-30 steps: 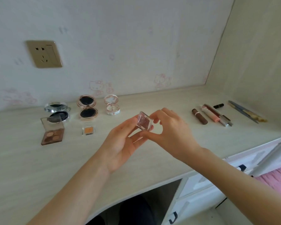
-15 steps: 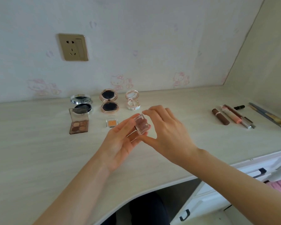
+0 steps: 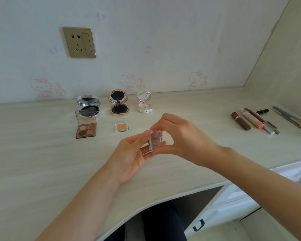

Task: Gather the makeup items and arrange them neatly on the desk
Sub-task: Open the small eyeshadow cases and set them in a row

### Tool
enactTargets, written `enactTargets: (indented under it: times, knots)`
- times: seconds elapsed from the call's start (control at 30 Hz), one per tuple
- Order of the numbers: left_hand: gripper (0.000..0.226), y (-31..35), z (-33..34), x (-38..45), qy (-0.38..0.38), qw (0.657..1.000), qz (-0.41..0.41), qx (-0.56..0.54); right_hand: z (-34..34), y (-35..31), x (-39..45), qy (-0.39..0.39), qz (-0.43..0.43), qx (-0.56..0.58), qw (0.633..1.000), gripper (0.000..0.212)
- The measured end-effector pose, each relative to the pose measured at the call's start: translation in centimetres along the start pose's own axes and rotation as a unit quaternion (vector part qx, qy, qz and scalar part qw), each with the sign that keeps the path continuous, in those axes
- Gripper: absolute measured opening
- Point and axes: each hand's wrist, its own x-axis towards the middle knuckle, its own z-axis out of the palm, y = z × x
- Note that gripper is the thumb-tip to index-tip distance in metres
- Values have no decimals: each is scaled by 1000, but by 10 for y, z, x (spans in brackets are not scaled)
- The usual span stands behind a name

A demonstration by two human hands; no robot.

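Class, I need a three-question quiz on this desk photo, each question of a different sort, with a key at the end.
1. True or false: the small clear pink case rests flat on the desk.
2. Which item lies directly in front of the rose-gold compact? A) the brown lipstick B) the small orange eyeshadow pan C) the four-colour eyeshadow palette
3. Fill in: the round compacts along the wall all have their lids ____.

Key:
1. False; the left hand and right hand hold it above the desk.
2. B
3. open
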Motion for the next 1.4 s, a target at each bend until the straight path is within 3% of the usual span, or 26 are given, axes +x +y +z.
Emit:
enactTargets:
  times: [0.2, 0.37, 0.47, 0.57, 0.63, 0.77, 0.83, 1.13, 1.4]
  knots:
    - [35, 4, -9, 1, 14, 999, 7, 43, -6, 9, 5, -44, 29, 71, 996, 39]
    - [41, 3, -8, 5, 25, 998, 2, 55, -6, 14, 11, -1, 63, 79, 995, 23]
    - [39, 3, -9, 4, 65, 989, 34, 127, 2, 19, 18, -14, 79, 88, 993, 21]
    - [23, 4, -15, 4, 153, 943, 118, 270, 7, 29, 26, -44, 105, 93, 989, 20]
    - [19, 1, -20, 5, 188, 875, 174, 410, 11, 36, 32, -74, 119, 74, 987, 20]
    - [24, -7, -27, 5, 150, 751, 242, 596, 18, 45, 42, -133, 138, 21, 981, 23]
    - [25, -10, -29, 6, 128, 705, 259, 648, 23, 45, 45, -149, 148, -8, 978, 25]
    - [18, -19, -30, 9, 103, 650, 265, 705, 39, 42, 41, -156, 115, -134, 972, 25]
    - [17, -21, -30, 11, 103, 645, 267, 708, 36, 46, 53, -169, 135, -48, 975, 25]
